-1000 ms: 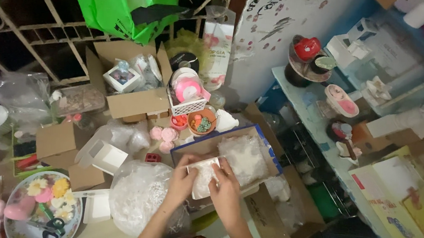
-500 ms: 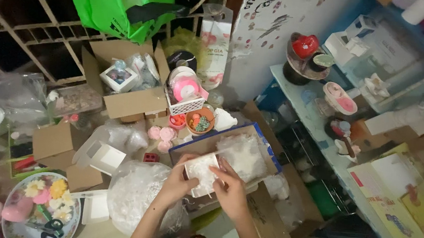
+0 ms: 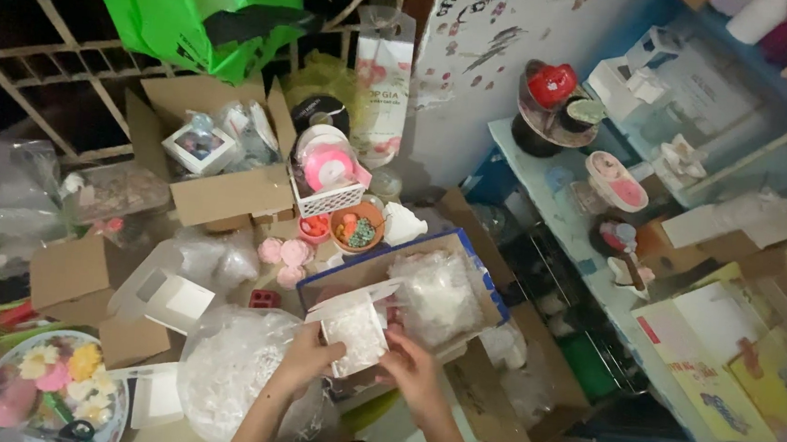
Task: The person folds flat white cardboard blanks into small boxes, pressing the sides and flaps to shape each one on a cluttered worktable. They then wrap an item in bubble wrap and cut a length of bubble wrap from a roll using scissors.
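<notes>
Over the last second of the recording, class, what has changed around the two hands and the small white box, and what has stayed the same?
Little changed. Both hands, left hand and right hand, still hold the small white box, which has tilted slightly, its flap now raised toward the blue-edged carton. Nothing was picked up or let go. The clear bag, green bag and cardboard boxes stayed put.

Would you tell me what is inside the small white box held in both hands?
The small white box shows white shredded filling; anything beneath it is covered.
</notes>
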